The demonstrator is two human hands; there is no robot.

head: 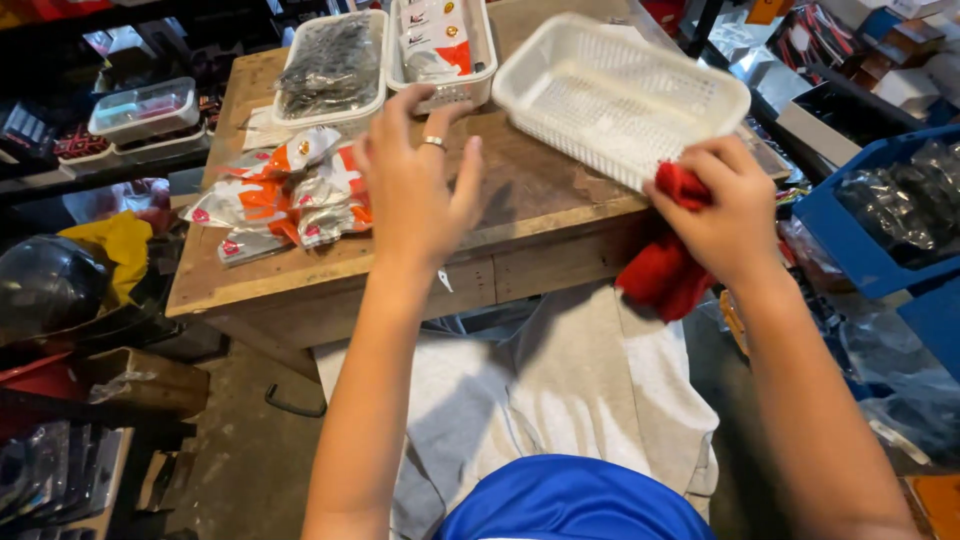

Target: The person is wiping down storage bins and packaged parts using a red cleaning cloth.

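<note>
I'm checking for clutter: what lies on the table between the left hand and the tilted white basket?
In the head view, only bare wooden table top shows between the left hand and the white basket.

Both arms are bare to above the elbow, with no sleeves showing. The left hand (415,185) wears a plain band ring (433,142) on one finger; the right hand (725,210) wears none. A bright blue shirt (575,500) covers the chest, above light grey trousers (560,390).

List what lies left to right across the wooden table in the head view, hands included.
Pile of orange-and-white packets → left hand → empty white basket → right hand, which grips a red cloth at the table's edge.
</note>
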